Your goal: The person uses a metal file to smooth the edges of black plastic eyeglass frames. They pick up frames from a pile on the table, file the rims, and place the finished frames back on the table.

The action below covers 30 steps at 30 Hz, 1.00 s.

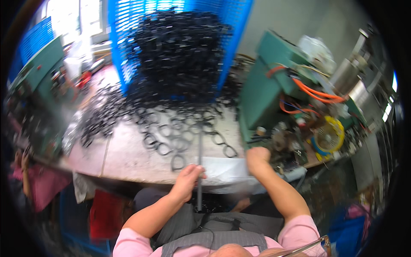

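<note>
My left hand [187, 182] is at the table's front edge, its fingers closed on a thin grey rod [200, 150]. The rod points away from me over the table, and its near end sticks out below the edge. My right hand [258, 159] is curled closed beside the base of the green machine on the right; anything inside it is hidden. Between my hands lies a white sheet [224, 168]. Black eyeglass frames [163, 148] are strewn over the table beyond my left hand, some linked or overlapping, and a few are blurred.
A blue crate [234, 47] stands tipped at the back, heaped with black eyeglass frames [180, 55]. The green machine [261, 92] with orange hoses [314, 92] and a yellow-rimmed fan [329, 136] stands right. Another green machine [45, 64] and another person's arm [25, 175] are at left.
</note>
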{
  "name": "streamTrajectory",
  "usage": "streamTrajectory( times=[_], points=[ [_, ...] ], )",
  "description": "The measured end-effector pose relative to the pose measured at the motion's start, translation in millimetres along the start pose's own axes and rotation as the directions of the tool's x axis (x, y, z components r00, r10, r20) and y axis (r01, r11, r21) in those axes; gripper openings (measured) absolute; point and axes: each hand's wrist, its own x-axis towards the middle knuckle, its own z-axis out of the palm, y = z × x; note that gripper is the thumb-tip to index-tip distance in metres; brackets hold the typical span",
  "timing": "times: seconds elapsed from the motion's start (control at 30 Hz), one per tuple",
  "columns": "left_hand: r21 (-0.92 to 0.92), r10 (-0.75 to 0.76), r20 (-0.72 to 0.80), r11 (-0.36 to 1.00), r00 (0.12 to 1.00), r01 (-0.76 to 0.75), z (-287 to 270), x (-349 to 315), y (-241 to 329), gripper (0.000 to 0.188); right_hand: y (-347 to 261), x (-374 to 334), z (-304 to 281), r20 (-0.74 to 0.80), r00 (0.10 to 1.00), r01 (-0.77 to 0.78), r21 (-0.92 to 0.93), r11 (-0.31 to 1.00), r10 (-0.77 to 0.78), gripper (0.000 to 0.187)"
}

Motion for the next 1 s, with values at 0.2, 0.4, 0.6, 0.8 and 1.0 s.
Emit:
streamTrajectory(
  times=[0.2, 0.4, 0.6, 0.8, 1.0],
  points=[
    [-0.048, -0.001, -0.016, 0.999, 1.000, 0.001, -10.3, 4.8, -7.1, 0.026, 19.3, -34.1, -10.5, -0.606, 0.790, 0.410, 0.412, 0.814, -0.092, 0.010],
    [-0.274, 0.012, 0.005, 0.962, 1.000, -0.010, -9.7, 23.0, 4.8, 0.029, -4.3, -16.5, 12.3, -0.041, 0.973, -0.079, 0.868, -0.490, -0.228, 0.008],
    [-0.309, -0.088, 0.056, 0.946, 0.995, 0.101, 0.2, 38.6, 18.4, 0.028, -10.1, 15.6, 19.8, -0.005, 0.864, -0.385, 0.639, -0.666, -0.504, 0.003],
    [-0.183, -0.191, 0.109, 0.961, 0.975, 0.209, 22.3, 75.5, 19.9, 0.040, -0.3, 16.5, 30.9, -0.056, 0.846, -0.373, 0.648, -0.664, -0.530, 0.016],
    [-0.153, -0.169, 0.092, 0.971, 0.981, 0.182, 27.9, 92.9, 4.3, 0.036, 0.4, 14.1, 41.7, -0.049, 0.905, -0.159, 0.883, -0.442, -0.423, 0.031]
  ],
)
